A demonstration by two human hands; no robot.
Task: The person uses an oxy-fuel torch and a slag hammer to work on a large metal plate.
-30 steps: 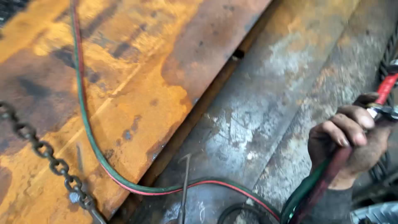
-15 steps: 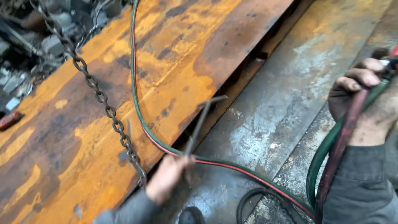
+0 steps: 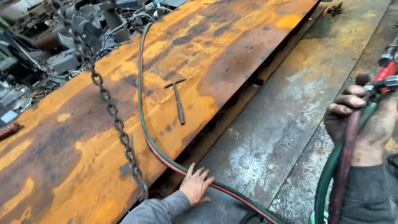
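My right hand [image 3: 365, 124] is at the right edge, closed around a torch handle [image 3: 383, 76] with a red and a green hose [image 3: 338, 166] running down from it. My left hand [image 3: 195, 185] rests flat, fingers spread, on the grey steel floor plate [image 3: 265, 141], right beside the paired red and green hose [image 3: 143, 120] and the edge of the rusty orange steel plate [image 3: 186, 54]. A thin T-shaped metal tool [image 3: 178, 101] lies loose on the rusty plate, above my left hand.
A heavy chain [image 3: 110, 105] runs diagonally over the rusty plate to its lower edge. Scrap metal and machine parts [image 3: 62, 45] are piled at the upper left. A dark gap [image 3: 232, 112] separates the rusty plate from the floor plate.
My left hand let go of the T-shaped tool, which now lies on the rusty plate, and the hand dropped to the floor plate. The view tilted up and left.
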